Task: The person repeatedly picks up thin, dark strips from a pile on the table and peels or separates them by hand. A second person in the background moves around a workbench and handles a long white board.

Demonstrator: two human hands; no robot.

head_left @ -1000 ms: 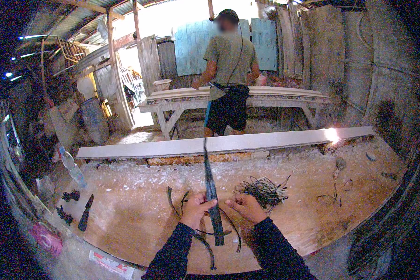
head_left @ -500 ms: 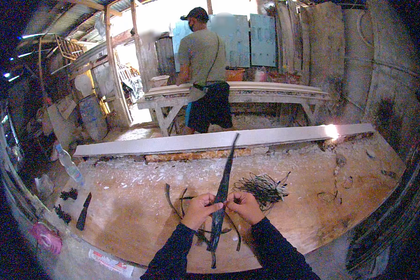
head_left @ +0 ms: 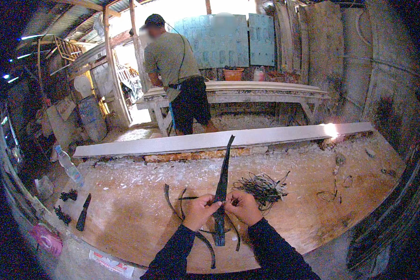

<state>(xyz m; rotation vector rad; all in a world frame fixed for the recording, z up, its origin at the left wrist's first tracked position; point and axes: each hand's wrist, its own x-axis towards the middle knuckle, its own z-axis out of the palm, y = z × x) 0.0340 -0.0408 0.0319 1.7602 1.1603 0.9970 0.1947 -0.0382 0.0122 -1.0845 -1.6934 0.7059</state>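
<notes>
Left hand and right hand pinch the upright dark strip between them.

Black strip, brown dusty table (white-flecked), white plank, olive shirt

left hand: fingers pinched | right hand: pinched too (hands nearly touching)

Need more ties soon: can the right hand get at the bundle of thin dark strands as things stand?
Probably yes. The bundle of thin dark strands lies on the wooden table just beyond the right hand, nothing between. But both it and the left hand grip the long dark strip.
</notes>
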